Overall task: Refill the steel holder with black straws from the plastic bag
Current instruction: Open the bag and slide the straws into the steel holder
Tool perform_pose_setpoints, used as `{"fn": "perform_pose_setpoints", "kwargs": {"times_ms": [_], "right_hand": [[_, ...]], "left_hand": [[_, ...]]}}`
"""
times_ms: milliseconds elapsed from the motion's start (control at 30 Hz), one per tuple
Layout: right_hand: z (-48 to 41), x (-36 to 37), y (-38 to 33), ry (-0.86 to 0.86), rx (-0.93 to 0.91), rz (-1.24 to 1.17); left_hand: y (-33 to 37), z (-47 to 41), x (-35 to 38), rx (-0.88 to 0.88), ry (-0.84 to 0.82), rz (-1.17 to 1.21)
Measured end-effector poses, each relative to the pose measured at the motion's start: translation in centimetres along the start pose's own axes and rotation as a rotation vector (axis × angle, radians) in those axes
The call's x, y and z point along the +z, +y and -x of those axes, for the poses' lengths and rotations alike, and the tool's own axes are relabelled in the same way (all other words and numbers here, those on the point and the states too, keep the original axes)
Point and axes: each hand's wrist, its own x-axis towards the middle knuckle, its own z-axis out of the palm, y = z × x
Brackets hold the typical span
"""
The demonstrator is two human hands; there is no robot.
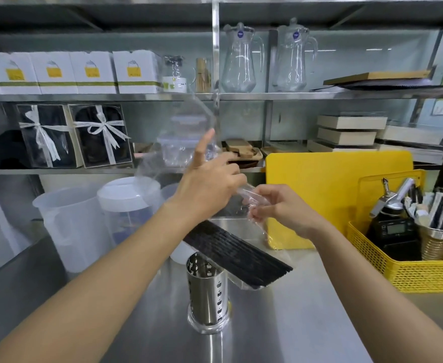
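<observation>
A perforated steel holder (206,289) stands upright on the steel counter (306,323), with nothing visible inside it. Just behind it, a bundle of black straws (237,254) lies slanted inside a clear plastic bag (181,142), its lower end resting on the counter. The bag's loose upper part rises in front of the shelves. My left hand (210,182) pinches that upper part, index finger pointing up. My right hand (280,208) grips the crumpled bag film just to the right. Both hands are above the straws.
A yellow cutting board (333,189) leans at the back right. A yellow basket (403,268) holds a scale and a cup of utensils. Translucent plastic jugs (68,226) stand at the left. Shelves behind carry boxes and glass pitchers.
</observation>
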Motion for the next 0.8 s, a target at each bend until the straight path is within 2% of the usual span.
{"fn": "perform_pose_setpoints", "kwargs": {"times_ms": [133,200,300,400,500,567,600,733,800], "right_hand": [[0.6,-0.6,-0.3,-0.012,0.033,0.077],[1.2,-2.0,-0.3,0.161,-0.015,0.102],[2.5,-4.8,1.0,0.376,-0.137,-0.177],[3.1,-6.1,3.9,0.3,-0.075,-0.524],[4.1,-5.3,5.6,0.085,0.018,-0.49],[4.2,-4.0,5.8,0.025,0.066,-0.445],[4.0,-3.2,5.7,0.081,0.072,-0.44],[2.3,-0.7,6.0,0.492,0.055,-0.539],[1.9,-0.4,6.0,0.573,0.061,-0.604]], "left_hand": [[0.3,-0.4,0.2,-0.127,-0.027,0.063],[0.0,-0.6,0.4,-0.174,-0.022,0.069],[-0.9,-0.8,0.3,-0.28,-0.026,0.12],[-1.6,-0.9,0.0,-0.403,-0.139,0.141],[-2.0,-1.3,0.4,-0.511,-0.146,0.17],[-2.0,-1.6,0.6,-0.567,-0.128,0.22],[-1.9,-1.7,0.6,-0.578,-0.127,0.241],[-1.1,-2.0,0.0,-0.568,-0.118,0.319],[-1.5,-1.7,0.0,-0.575,-0.064,0.334]]}}
